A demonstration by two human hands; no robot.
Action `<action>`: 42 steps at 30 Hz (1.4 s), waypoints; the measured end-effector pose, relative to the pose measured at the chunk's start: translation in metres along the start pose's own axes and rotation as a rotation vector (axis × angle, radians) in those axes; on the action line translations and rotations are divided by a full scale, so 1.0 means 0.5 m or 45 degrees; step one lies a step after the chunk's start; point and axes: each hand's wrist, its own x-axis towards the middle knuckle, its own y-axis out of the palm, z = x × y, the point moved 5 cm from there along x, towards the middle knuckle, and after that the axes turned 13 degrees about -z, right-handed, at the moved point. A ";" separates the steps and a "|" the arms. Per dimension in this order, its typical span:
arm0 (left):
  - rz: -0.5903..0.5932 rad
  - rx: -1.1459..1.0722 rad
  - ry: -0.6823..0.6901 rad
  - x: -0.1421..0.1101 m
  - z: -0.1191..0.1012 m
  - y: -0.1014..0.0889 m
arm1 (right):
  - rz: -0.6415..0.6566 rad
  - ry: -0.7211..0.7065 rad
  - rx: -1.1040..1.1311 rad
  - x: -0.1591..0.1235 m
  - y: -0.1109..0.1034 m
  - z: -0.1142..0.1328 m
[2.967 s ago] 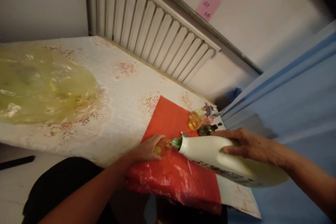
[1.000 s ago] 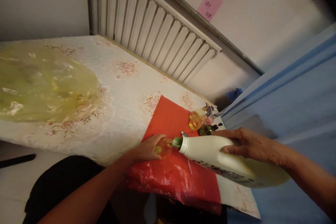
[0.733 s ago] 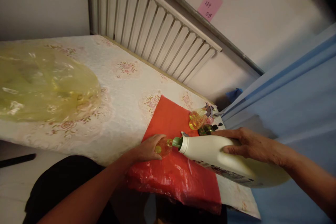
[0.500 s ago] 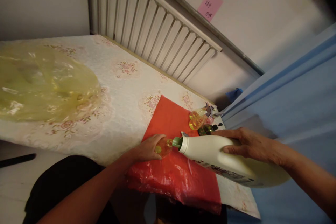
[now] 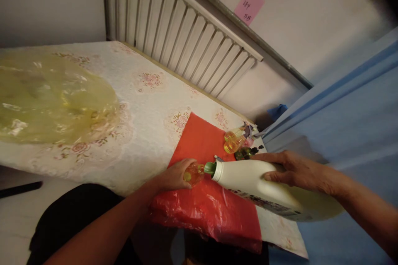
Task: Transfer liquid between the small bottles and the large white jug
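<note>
My left hand point(image 5: 175, 175) is closed around a small clear bottle point(image 5: 195, 174) with yellowish liquid inside, over a red plastic sheet point(image 5: 199, 140). In my right hand point(image 5: 290, 169) is a large cream-coloured jug point(image 5: 248, 178), tipped far over to the left. The jug's green pouring spout point(image 5: 210, 168) meets the mouth of the small bottle. Whether liquid is flowing between them I cannot make out. Just beyond the jug's neck lie several small bottles: a yellow one point(image 5: 232, 145) and a dark green one point(image 5: 243, 153). The underside of the jug is hidden from me.
A yellow plastic bag point(image 5: 52, 99) covers the left part of the table with its floral cloth point(image 5: 149, 112). Behind the table stands a white radiator point(image 5: 183, 29). A blue curtain point(image 5: 351, 132) hangs close on the right. A pink note point(image 5: 248, 5) is on the wall.
</note>
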 end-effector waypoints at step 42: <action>-0.016 0.009 -0.021 0.000 0.003 -0.001 | 0.017 0.000 0.014 0.005 -0.001 0.003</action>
